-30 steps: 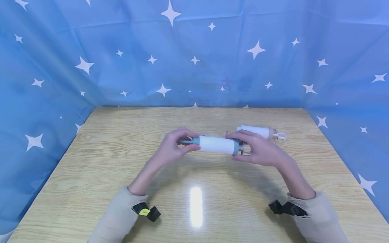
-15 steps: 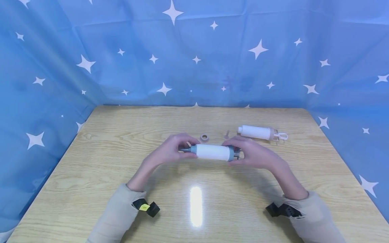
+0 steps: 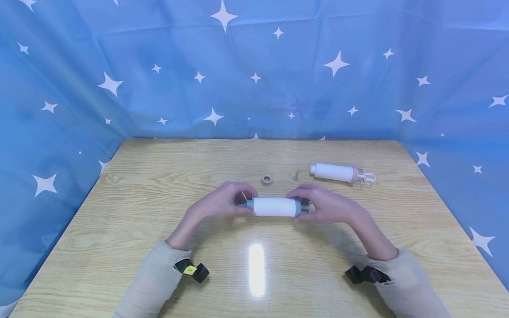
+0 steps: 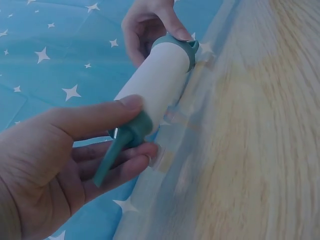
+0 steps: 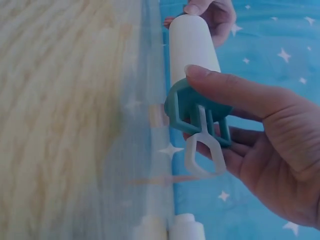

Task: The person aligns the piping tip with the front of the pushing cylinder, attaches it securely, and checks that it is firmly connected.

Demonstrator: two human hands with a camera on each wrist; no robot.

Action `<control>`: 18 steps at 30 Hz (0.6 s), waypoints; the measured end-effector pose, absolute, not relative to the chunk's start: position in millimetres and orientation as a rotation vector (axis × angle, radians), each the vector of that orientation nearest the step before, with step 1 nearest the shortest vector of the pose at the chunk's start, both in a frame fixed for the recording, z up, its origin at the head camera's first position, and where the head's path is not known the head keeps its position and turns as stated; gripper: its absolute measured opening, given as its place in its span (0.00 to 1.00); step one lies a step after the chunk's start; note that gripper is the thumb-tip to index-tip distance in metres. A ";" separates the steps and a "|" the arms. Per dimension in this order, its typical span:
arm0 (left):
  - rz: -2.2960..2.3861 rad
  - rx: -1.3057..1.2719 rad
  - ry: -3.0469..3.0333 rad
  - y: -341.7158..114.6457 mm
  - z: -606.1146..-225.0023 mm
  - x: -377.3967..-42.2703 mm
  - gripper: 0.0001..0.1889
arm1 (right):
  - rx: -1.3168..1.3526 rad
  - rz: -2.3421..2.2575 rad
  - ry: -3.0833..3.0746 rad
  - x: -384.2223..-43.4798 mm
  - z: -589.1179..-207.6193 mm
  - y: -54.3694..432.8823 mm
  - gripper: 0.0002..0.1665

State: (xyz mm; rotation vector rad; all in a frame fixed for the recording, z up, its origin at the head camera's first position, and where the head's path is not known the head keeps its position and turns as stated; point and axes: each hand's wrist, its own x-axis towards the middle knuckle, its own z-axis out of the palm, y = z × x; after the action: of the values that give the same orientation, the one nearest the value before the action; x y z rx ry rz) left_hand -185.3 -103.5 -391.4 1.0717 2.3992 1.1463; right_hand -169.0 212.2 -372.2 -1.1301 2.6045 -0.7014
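Observation:
An icing syringe [image 3: 274, 206] with a white barrel and teal ends lies level between my two hands, above the table. My left hand [image 3: 220, 201] pinches its teal nozzle end, thumb on one side and fingers under the other. In the left wrist view the tapered teal nozzle [image 4: 109, 159] points back toward the palm. At the opposite end, my right hand [image 3: 330, 206] grips the teal collar. The right wrist view shows the collar's handle frame [image 5: 175, 112] and a white plunger loop [image 5: 188, 155] sticking out beside the fingers.
Behind the hands, a second white syringe [image 3: 334, 172] with a pinkish collar lies at the right of the wooden table [image 3: 179, 168]. A small pinkish ring [image 3: 267, 179] and a small pinkish nozzle [image 3: 296, 176] lie left of it. A blue star-patterned curtain [image 3: 254, 97] surrounds the table's far sides.
Both hands have brought the icing syringe toward me and slightly left, and it has become more level. The pinkish ring, nozzle and second syringe behind are now uncovered.

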 end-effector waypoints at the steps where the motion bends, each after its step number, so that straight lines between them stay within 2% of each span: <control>1: 1.125 1.072 2.404 -103.3 -391.9 -185.4 0.17 | -1.131 -0.705 2.597 -168.9 -373.0 211.4 0.30; 9: 1.042 1.091 2.382 -100.9 -398.2 -186.3 0.16 | -1.170 -0.679 2.583 -169.6 -380.8 209.1 0.29; 18: 0.988 1.037 2.351 -97.8 -398.4 -183.4 0.18 | -1.154 -0.660 2.562 -169.9 -382.2 207.8 0.30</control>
State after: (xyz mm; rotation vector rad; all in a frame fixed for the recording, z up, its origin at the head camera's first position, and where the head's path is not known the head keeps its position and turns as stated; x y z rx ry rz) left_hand -183.4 -97.8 -398.4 1.0372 2.3513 0.9876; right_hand -169.9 207.8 -382.2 -1.1540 2.5620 -0.6605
